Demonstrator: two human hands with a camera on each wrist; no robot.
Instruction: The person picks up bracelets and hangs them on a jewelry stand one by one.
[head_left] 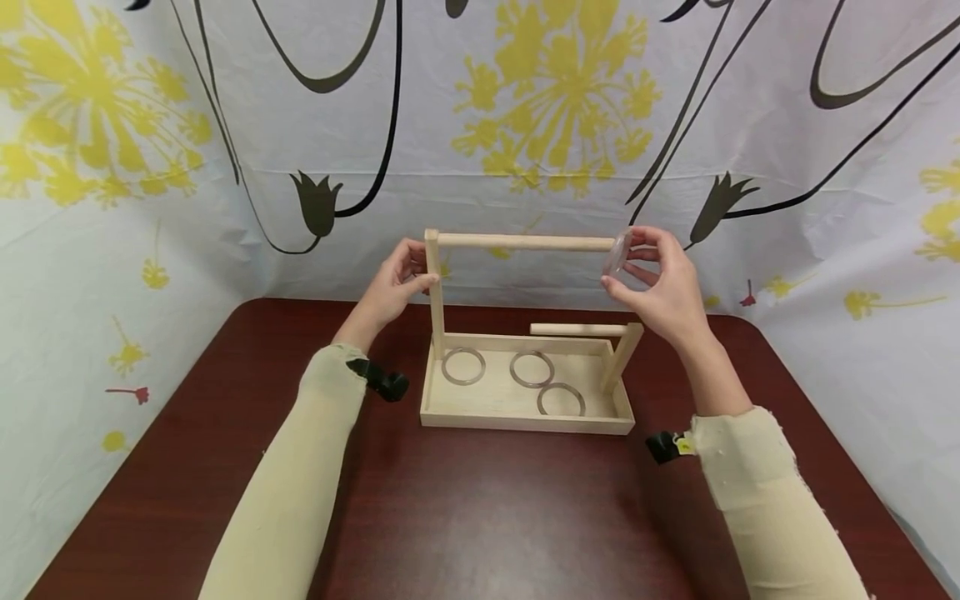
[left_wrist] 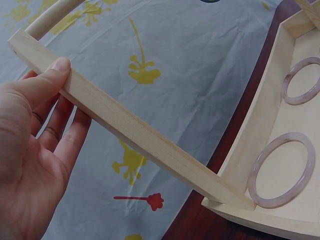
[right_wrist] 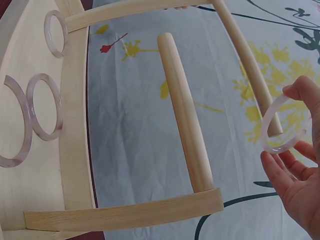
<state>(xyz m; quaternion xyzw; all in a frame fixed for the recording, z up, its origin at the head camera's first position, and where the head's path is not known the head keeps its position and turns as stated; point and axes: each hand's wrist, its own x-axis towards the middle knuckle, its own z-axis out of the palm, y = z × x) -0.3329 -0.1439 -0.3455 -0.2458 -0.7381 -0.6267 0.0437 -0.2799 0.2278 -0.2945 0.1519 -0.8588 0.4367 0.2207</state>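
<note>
Ring (head_left: 618, 253) is pinched in the right hand (head_left: 666, 287) at the free end of the upper bar (head_left: 525, 242), threading unconfirmed; the post (head_left: 434, 302) is gripped by the left hand (head_left: 392, 285), well apart. Ring is judged light, stiff, smooth and breakable, best held by the outer rim.

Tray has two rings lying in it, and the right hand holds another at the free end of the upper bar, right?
Not two: three rings lie in the tray, as the head view shows. The right hand does hold another ring at the free end of the upper bar.
</note>
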